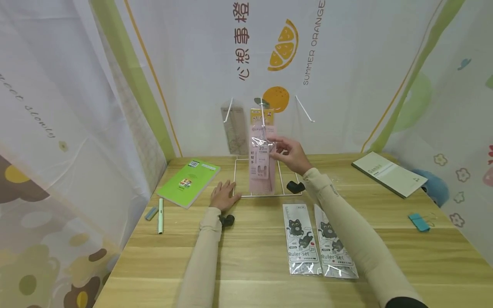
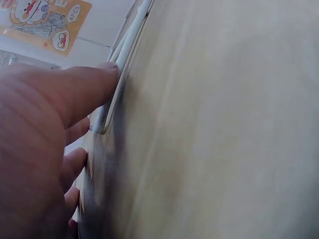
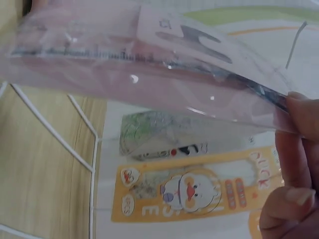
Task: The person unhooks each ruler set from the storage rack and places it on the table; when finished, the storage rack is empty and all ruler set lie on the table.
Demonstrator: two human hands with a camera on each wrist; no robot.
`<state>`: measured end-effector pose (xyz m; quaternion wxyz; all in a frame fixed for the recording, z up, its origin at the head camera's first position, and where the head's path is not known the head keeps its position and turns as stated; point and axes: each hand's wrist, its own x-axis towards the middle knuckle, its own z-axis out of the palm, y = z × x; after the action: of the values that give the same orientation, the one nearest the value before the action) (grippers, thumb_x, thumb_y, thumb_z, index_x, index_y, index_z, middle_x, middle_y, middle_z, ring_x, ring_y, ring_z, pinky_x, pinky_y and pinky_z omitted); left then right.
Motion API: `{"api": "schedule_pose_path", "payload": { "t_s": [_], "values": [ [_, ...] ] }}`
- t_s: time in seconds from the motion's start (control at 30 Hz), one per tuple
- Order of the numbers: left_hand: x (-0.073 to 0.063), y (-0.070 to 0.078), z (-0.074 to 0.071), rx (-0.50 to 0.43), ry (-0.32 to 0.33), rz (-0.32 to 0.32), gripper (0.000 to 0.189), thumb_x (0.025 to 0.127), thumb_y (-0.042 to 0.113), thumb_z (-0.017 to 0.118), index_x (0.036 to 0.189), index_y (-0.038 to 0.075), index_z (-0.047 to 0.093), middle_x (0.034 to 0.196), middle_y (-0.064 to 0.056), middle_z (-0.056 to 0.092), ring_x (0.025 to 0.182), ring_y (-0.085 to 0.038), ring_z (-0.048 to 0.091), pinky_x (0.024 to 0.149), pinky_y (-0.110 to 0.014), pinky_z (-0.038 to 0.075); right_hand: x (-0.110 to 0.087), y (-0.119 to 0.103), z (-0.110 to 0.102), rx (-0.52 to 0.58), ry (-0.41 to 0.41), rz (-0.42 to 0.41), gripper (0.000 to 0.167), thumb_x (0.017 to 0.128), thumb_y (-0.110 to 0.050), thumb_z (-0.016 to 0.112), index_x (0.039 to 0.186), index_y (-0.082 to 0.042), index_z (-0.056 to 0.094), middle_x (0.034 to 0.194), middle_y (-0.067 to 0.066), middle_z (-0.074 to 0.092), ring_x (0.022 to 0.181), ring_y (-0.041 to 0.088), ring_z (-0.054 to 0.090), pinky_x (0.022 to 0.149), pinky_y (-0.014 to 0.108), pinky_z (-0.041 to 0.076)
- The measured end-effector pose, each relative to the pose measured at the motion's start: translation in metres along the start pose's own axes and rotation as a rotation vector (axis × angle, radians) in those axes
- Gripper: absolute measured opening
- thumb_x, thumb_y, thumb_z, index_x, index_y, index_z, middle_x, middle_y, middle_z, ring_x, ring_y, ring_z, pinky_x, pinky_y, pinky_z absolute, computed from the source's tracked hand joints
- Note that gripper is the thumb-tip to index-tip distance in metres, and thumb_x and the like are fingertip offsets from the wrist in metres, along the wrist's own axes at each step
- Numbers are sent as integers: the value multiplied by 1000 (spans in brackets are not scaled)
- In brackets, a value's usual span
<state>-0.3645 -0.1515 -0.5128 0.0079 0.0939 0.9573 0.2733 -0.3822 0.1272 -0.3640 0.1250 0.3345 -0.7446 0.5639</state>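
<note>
Narrowly, right fingers (image 3: 291, 157) pinch pink packet (image 3: 124, 89).

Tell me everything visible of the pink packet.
The pink packet looks like glossy clear plastic around pink backing, with a printed label marked "20" and graduated markings inside. It is upright before a yellow packet, its right edge pinched by the right hand. Whether it hangs on the middle hook is unclear.

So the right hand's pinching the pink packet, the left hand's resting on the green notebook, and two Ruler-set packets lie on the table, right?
The left hand isn't on the green notebook but at the white wire rack's base; the left wrist view shows this. The rest stands.
</note>
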Motion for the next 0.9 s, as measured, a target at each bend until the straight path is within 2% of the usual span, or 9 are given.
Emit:
{"api": "schedule_pose_path", "payload": {
  "t_s": [0.2, 0.5, 0.77, 0.9],
  "values": [
    [-2, 1, 0, -17, -4, -3, 63, 102, 39, 54, 155, 7, 39, 165, -19, 25, 153, -44, 10, 124, -59, 7, -14, 11, -1, 90, -42, -22, 51, 87, 11, 69, 136, 8, 55, 105, 31, 65, 82, 11, 64, 75, 22, 58],
    [-3, 3, -1, -13, 7, -2, 63, 102, 38, 56, 154, 7, 39, 164, -19, 26, 153, -45, 11, 124, -58, 8, -29, -7, 1, 136, -47, -103, 51, 84, 17, 68, 134, 15, 53, 104, 32, 64, 84, 10, 66, 72, 24, 60],
    [-4, 5, -2, -2, 1, 6, 62, 102, 36, 56, 154, 6, 40, 164, -21, 26, 152, -47, 12, 123, -60, 9, -38, -24, 1, 173, -47, -133, 52, 83, 19, 67, 132, 17, 52, 105, 33, 65, 83, 11, 66, 72, 27, 61],
    [-3, 5, -1, -3, 7, 12, 62, 102, 36, 56, 153, 6, 41, 163, -22, 27, 152, -48, 13, 123, -61, 9, -46, -27, 3, 187, -60, -108, 51, 83, 18, 67, 132, 18, 52, 102, 31, 66, 83, 11, 67, 72, 27, 61]
  ]
}}
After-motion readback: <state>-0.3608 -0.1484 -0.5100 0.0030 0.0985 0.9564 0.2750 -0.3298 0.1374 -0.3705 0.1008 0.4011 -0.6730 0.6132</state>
